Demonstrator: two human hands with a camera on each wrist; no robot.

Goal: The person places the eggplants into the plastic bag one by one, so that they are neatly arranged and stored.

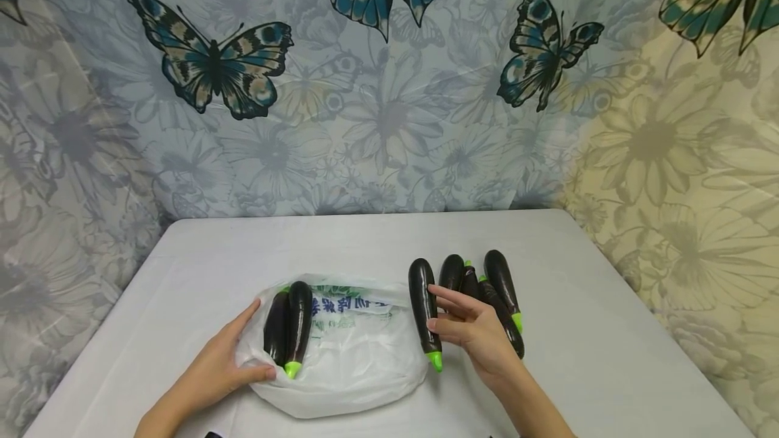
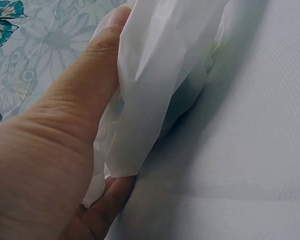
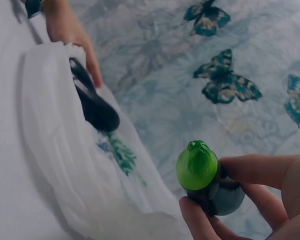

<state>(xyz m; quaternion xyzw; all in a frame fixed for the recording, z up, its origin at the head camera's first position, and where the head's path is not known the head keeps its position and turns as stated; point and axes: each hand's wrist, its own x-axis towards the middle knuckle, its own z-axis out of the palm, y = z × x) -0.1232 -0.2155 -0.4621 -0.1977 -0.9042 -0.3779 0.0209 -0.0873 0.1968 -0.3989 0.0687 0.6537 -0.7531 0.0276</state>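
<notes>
fingers of the right hand [image 1: 487,342] gripped one eggplant [image 1: 424,303] just beside the right edge of the white bag [image 1: 365,370] on the counter [image 1: 596,357], while the left hand [image 1: 214,365] pinched the bag's left rim. bagging seemed the step in hand; the next move probably called for swinging the eggplant over the open mouth. visible were one bag and seven eggplants: two inside, one gripped, four to the right.

Butterfly-patterned backdrop [image 1: 389,113] behind a white table [image 1: 599,343]
</notes>
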